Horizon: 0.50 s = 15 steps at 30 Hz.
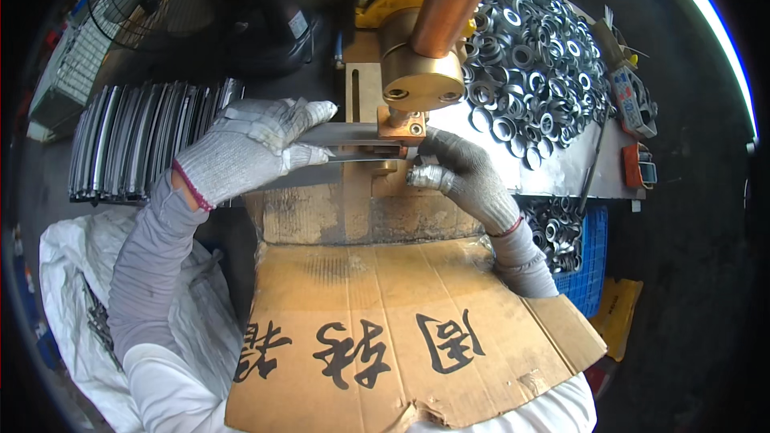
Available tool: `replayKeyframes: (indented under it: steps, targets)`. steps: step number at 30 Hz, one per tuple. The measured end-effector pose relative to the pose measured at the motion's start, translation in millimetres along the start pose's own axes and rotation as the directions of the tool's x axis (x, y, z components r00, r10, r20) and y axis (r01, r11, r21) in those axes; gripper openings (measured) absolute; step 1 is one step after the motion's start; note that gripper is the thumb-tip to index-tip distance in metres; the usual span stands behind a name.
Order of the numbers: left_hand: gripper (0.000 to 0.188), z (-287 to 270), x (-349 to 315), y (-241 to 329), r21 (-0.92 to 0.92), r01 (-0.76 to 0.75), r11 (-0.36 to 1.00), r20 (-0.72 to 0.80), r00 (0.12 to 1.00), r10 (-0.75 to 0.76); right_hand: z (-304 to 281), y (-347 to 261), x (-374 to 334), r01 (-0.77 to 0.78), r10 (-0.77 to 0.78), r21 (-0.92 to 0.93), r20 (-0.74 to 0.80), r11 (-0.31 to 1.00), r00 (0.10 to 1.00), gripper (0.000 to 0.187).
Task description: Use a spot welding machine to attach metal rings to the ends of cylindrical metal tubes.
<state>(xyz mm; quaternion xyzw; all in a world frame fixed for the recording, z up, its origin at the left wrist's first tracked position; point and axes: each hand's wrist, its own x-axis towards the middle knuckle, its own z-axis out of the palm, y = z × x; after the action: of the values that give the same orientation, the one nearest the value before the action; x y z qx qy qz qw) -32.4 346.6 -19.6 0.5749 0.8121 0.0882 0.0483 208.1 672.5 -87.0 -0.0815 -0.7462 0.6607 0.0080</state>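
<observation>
Strip (pixel 353 133): one item, thin metal, dull grey, long and narrow, with a bright line along its near edge. Located under the copper block (pixel 401 126), reaching leftward below the left hand. Possibly two pieces rather than one; the glove and the block hide too much to be sure.

Left hand (pixel 245 144): gloved in pale knit, dark red hem, fingers wrapped in whitish tape. Fingers and thumb extended and parted, holding the strip between them.

Right hand (pixel 465 172): matching glove, greyer at the fingers, taped thumb. Fingers bent, close beside the block at the strip's right end; whether they pinch anything cannot be told.

Brass cylinder (pixel 419 68): two screws in its face, above the block; copper rod (pixel 457 4) rising from it.

Writing: cardboard (pixel 321 273), brown, worn, bearing large black hand-brushed characters, upside down. Yellow item (pixel 622 317), lower right, small dark lettering. Small box (pixel 634 104), right, blue-and-white print. White label (pixel 298 25) on a black object; print too small to read.

Stock: grey rings (pixel 529 56), heaped on the table (pixel 593 172); metal strips (pixel 144 140), on edge in a row at left; blue crate (pixel 589 261), below the table's near edge.
</observation>
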Motion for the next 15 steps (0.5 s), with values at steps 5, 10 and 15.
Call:
replayKeyframes:
  steps: [5, 10, 15]
  targets:
    - [0.068, -7, 6, 3, 0.004, -0.031, 0.999, 0.004, 0.999, 0.031, -5, 5, -10, 0.003, -0.004, -0.015, -0.027, 1.0, 1.0, 0.079]
    - [0.066, -8, 6, 7, -0.011, -0.028, 1.0, -0.018, 0.999, 0.028, -19, 17, -16, 0.044, -0.052, -0.324, -0.016, 0.945, 0.999, 0.071]
    - [0.069, 2, 7, 2, -0.123, -0.055, 0.991, -0.089, 0.995, 0.044, -41, 13, -12, -0.025, 0.021, -0.039, -0.107, 0.999, 0.994, 0.059]
